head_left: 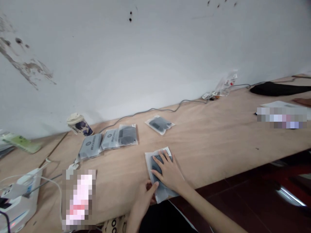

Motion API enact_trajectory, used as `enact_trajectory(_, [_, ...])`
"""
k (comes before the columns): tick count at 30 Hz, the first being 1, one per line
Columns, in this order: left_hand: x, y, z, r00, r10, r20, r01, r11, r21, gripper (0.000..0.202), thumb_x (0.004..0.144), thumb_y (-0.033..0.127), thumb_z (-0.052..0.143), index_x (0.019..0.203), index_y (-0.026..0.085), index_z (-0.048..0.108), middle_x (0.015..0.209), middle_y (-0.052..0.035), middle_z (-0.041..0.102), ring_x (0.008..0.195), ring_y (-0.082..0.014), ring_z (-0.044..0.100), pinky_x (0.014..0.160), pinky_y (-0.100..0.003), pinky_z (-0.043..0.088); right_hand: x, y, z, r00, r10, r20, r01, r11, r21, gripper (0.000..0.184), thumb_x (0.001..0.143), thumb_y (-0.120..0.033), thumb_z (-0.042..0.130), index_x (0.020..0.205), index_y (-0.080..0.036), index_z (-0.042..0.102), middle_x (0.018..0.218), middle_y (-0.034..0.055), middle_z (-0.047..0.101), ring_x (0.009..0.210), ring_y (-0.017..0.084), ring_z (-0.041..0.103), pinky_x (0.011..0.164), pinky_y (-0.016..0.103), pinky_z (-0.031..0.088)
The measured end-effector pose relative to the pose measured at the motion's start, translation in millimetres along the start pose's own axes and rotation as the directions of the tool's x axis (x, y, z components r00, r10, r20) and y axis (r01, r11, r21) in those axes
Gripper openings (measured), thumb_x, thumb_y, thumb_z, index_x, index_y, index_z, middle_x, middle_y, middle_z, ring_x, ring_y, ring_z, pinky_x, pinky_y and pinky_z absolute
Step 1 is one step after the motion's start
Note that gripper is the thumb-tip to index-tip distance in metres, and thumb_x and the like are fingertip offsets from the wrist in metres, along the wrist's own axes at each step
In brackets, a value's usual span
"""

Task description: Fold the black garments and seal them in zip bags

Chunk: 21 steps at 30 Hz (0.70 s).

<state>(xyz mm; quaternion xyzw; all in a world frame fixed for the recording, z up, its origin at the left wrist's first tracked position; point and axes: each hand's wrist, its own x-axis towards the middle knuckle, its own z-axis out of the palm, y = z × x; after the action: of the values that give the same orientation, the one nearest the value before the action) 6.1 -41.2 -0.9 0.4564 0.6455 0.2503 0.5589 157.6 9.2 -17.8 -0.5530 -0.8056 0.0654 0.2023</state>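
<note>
My right hand point(168, 171) lies flat and open on a frosted plastic bag point(162, 194), fingers spread, pressing down on a dark grey item point(155, 165) sealed inside. My left hand point(144, 197) is curled at the bag's near edge, pinching it with the thumb on top. The two hands sit just beside each other. The bag lies on a pale wooden table point(218, 136), close to its near edge.

Farther up the table, toward the wall, are two grey printed packets point(89, 145) side by side, with a similar bag point(127, 135) overlapping the second one. Another bag with a dark item point(159, 124) lies apart, to their right. Beyond them, a paper cup with a lid point(79, 124) stands by the wall, and a grey cable point(155, 110) runs along the table's back edge to a plastic bottle point(227, 84) lying on its side.

At far right are a black pouch point(277, 89) and a sheet of paper point(279, 104). At lower left is a white power strip point(21, 200) with cords. Two objects are too blurred to identify.
</note>
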Motion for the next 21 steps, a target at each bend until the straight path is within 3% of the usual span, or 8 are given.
enact_trajectory(3, [15,0,4.2,0.984,0.145,-0.108,-0.153,0.985,-0.073,0.053,0.06,0.059,0.066,0.084,0.011,0.064,0.079,-0.0099,0.07,0.079,-0.0255,0.065,0.067,-0.032,0.048,0,1,4,1.0,-0.001,0.004,0.001,1.0,-0.012,0.059,0.087,-0.058,0.043,0.138,-0.029,0.043,0.148,0.0121,0.033,0.138,0.035,0.02,0.107,0.06,0.015])
enact_trajectory(5, [20,0,4.7,0.976,0.185,-0.116,-0.2,0.97,-0.138,0.052,0.058,0.056,0.07,0.083,0.01,0.064,0.081,-0.0111,0.071,0.082,-0.0268,0.065,0.074,-0.033,0.048,1,2,5,1.0,0.001,0.015,0.0,1.0,-0.015,0.06,0.086,-0.058,0.045,0.139,-0.03,0.04,0.149,0.0115,0.031,0.138,0.035,0.019,0.107,0.06,0.014])
enact_trajectory(9, [20,2,4.5,0.98,0.164,-0.11,-0.188,0.949,-0.255,0.046,0.057,0.053,0.072,0.078,0.014,0.059,0.073,-0.0063,0.069,0.075,-0.0243,0.065,0.069,-0.032,0.048,2,0,0,1.0,0.011,0.027,-0.011,1.0,0.007,0.054,0.088,-0.057,0.041,0.137,-0.032,0.043,0.148,0.0092,0.033,0.137,0.034,0.023,0.106,0.06,0.017])
enact_trajectory(12, [20,3,12.0,0.964,0.169,-0.203,-0.226,0.925,-0.305,0.042,0.058,0.052,0.073,0.071,0.017,0.053,0.064,-0.0015,0.065,0.069,-0.021,0.063,0.065,-0.03,0.047,2,-2,-3,1.0,0.018,0.016,-0.019,0.999,0.035,0.047,0.092,-0.052,0.037,0.133,-0.032,0.048,0.145,0.008,0.039,0.136,0.032,0.027,0.106,0.06,0.019])
enact_trajectory(16, [29,7,24.2,0.937,0.166,-0.308,-0.278,0.887,-0.37,0.045,0.051,0.048,0.078,0.073,0.019,0.051,0.069,-0.0031,0.067,0.069,-0.0218,0.064,0.064,-0.031,0.048,5,2,0,0.997,0.067,-0.038,-0.06,0.987,0.152,0.046,0.094,-0.045,0.034,0.136,-0.03,0.044,0.145,0.0076,0.039,0.137,0.029,0.028,0.106,0.057,0.024])
enact_trajectory(18, [38,15,18.9,0.935,0.18,-0.307,-0.291,0.883,-0.368,0.046,0.047,0.046,0.079,0.072,0.019,0.052,0.07,-0.0041,0.068,0.07,-0.0228,0.065,0.064,-0.031,0.049,8,10,1,0.982,0.159,-0.098,-0.125,0.95,0.285,0.047,0.095,-0.045,0.031,0.139,-0.028,0.041,0.146,0.0078,0.038,0.136,0.026,0.031,0.105,0.052,0.031])
enact_trajectory(21, [56,36,-11.2,0.914,0.244,-0.324,-0.337,0.901,-0.272,0.043,0.049,0.044,0.079,0.073,0.018,0.053,0.07,-0.0045,0.068,0.07,-0.0232,0.066,0.064,-0.032,0.05,15,28,-5,0.936,0.294,-0.193,-0.178,0.869,0.462,0.047,0.095,-0.044,0.032,0.137,-0.026,0.043,0.145,0.0065,0.04,0.133,0.024,0.036,0.104,0.046,0.037])
